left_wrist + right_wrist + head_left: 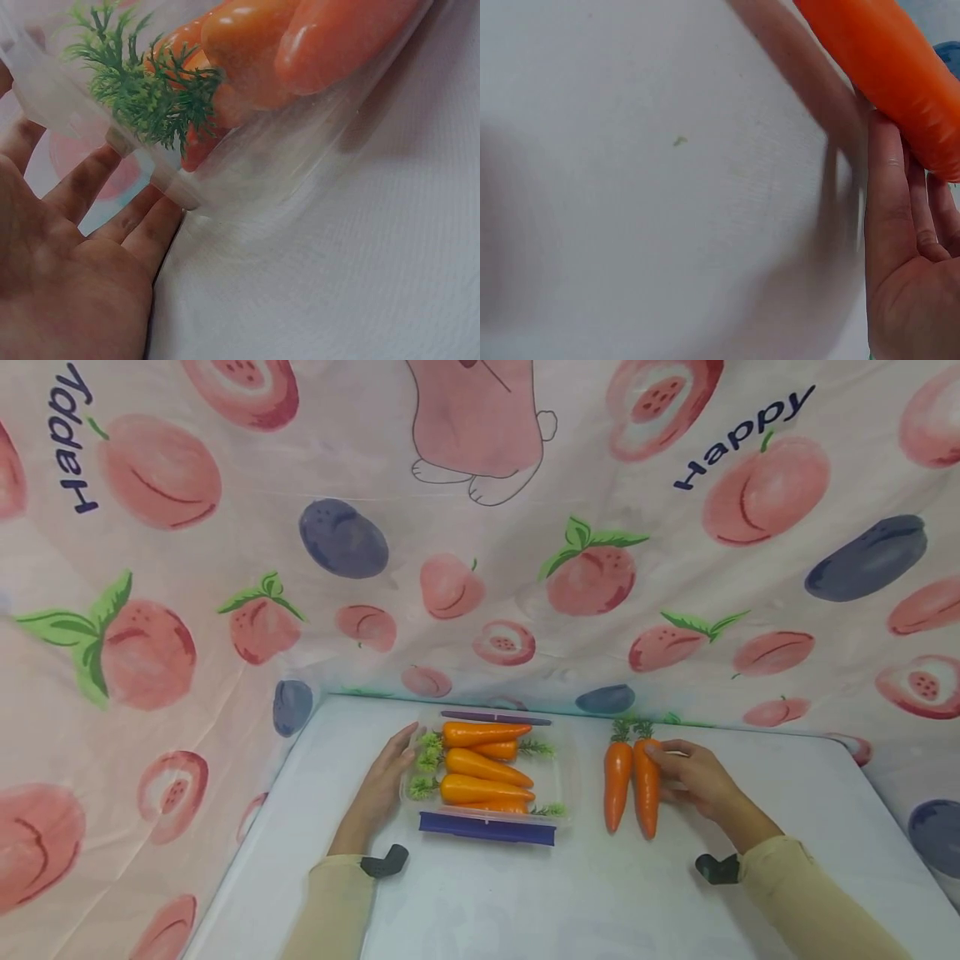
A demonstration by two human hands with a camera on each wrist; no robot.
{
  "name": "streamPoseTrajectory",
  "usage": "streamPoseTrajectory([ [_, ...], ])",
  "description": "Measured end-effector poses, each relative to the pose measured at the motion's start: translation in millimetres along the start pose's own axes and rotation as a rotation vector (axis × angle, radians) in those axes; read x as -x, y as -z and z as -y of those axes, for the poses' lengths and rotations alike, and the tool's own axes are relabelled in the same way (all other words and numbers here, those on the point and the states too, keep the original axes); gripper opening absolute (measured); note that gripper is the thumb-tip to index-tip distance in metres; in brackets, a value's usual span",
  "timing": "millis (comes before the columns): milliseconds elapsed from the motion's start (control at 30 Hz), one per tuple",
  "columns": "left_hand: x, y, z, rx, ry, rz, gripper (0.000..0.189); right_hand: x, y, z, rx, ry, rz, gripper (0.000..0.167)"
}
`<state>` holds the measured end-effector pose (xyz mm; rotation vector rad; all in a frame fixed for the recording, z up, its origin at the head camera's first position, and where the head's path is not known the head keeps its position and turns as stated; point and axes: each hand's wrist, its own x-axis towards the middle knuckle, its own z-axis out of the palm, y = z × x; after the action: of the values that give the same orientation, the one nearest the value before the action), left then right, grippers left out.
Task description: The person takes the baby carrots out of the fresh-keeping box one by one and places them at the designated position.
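Observation:
A clear plastic box (564, 777) with blue side clips holds several orange carrots (487, 789) with green tops, lying crosswise. My left hand (384, 782) rests against the box's left wall with its fingers extended; in the left wrist view the fingertips (154, 217) touch the clear wall beside a leafy top (154, 97). To the right of the box, two more carrots lie side by side, tips toward me. My right hand (693, 774) pinches the right-hand carrot (647, 793) near its leafy end, its thumb and fingers at the carrot's side. The left-hand carrot (617, 785) lies untouched beside it.
The white table (480, 902) ends at a fruit-print cloth (480, 568) hanging behind and at the sides. A blue clip flap (487, 829) sticks out from the box's near side. A dark strap piece (386, 862) sits at my left wrist, another (717, 868) at my right.

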<state>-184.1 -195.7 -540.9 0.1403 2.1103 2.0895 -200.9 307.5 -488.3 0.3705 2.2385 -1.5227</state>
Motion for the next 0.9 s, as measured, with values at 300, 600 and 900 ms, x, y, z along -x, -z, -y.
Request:
streamPoseTrajectory([
  [300,-0.2,1.6,1.8,-0.023,-0.014,-0.001,0.051,-5.7,-4.8,-1.6,-0.015,-0.025,0.000,0.094],
  [600,-0.2,1.5,0.7,-0.036,-0.024,0.002,0.051,-11.9,-7.1,-2.4,-0.011,-0.065,-0.022,0.094],
  [900,-1.0,1.1,0.5,-0.041,-0.013,0.000,0.052,-15.9,-10.0,-4.0,-0.008,-0.083,-0.051,0.095],
])
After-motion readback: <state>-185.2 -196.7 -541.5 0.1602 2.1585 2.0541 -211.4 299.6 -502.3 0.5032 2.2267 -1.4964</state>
